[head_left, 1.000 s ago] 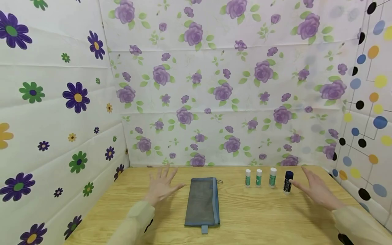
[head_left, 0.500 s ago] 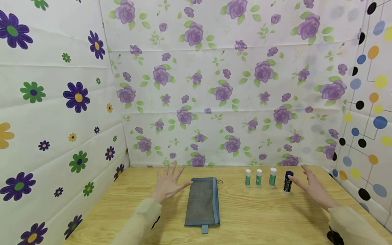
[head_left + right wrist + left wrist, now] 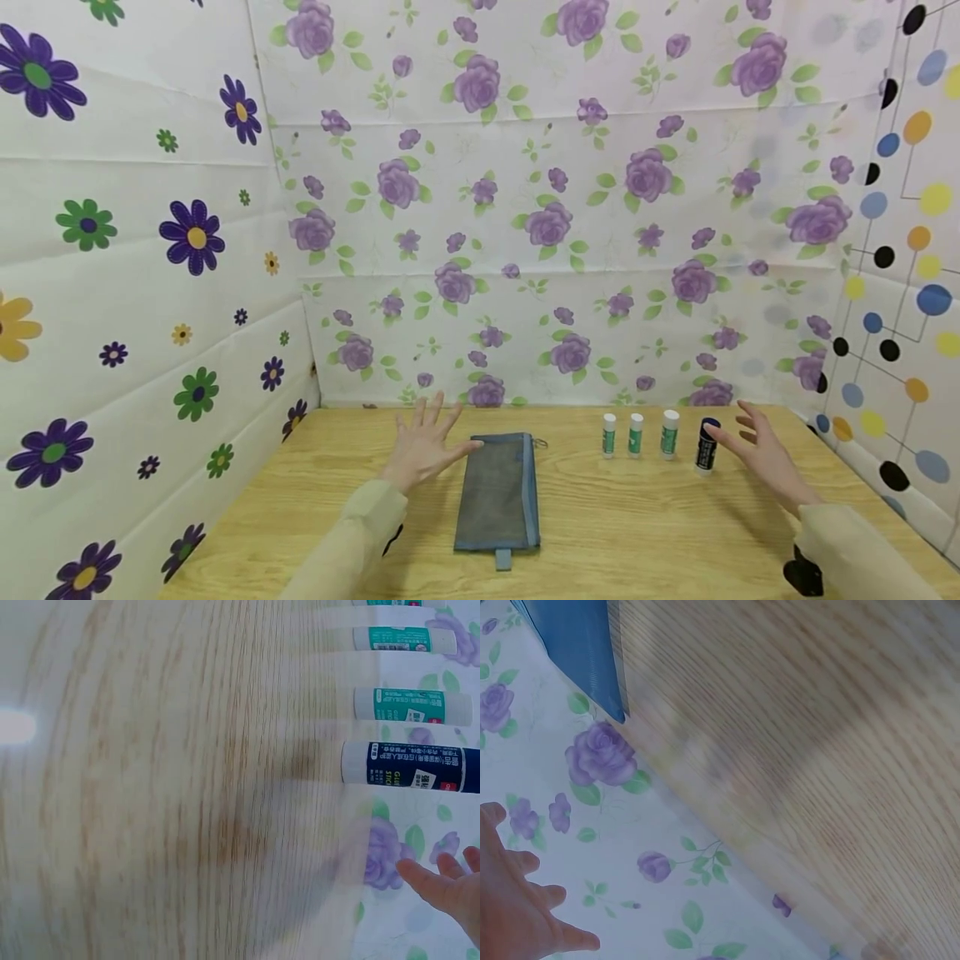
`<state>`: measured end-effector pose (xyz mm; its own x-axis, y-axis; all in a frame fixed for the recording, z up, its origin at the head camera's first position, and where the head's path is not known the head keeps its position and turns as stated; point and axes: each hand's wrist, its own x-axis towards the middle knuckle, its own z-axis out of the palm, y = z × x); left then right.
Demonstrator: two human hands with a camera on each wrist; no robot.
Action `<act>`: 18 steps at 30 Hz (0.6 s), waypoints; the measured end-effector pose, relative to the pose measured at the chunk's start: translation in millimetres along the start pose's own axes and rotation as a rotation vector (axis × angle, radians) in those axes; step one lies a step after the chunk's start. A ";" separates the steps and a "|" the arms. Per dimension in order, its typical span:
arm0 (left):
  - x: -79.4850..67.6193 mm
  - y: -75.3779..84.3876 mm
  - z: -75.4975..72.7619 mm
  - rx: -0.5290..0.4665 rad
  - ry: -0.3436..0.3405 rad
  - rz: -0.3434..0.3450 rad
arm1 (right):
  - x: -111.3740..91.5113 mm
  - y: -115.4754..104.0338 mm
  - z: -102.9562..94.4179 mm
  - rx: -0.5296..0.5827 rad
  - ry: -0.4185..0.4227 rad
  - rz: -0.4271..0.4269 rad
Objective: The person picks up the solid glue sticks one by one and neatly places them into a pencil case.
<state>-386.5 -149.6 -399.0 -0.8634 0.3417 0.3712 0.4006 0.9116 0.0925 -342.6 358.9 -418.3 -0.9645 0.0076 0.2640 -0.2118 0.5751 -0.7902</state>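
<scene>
A grey mesh zip pouch (image 3: 491, 496) with blue edges lies flat on the table. My left hand (image 3: 426, 446) hovers at its upper left, fingers spread and holding nothing; in the head view the thumb tip overlaps the pouch corner. In the left wrist view, the blue pouch (image 3: 585, 649) stands apart from the left hand (image 3: 517, 904). A dark blue glue stick (image 3: 706, 447) is upright near my right hand (image 3: 767, 458), whose thumb and fingers are parted. The right wrist view shows a gap between this glue stick (image 3: 416, 765) and the right hand (image 3: 450, 889).
Three green glue sticks with white caps, the nearest (image 3: 669, 435) beside the dark one, stand upright in a row to its left. Flower-printed sheets (image 3: 570, 208) enclose the back and left of the wooden table (image 3: 600, 533); a dotted sheet (image 3: 907, 333) hangs at right.
My left hand has moved right, up to the pouch's top left corner. The right hand has shifted slightly left, its fingers a little more bent. Pouch and glue sticks have stayed in place.
</scene>
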 end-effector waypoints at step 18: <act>6.4 10.7 2.9 0.057 0.019 0.037 | 1.5 3.0 7.6 0.095 0.013 -0.019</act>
<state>-388.7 -136.9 -398.3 -0.8421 0.3715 0.3910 0.4135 0.9101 0.0258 -345.9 354.4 -424.5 -0.9582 0.0081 0.2860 -0.2447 0.4950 -0.8337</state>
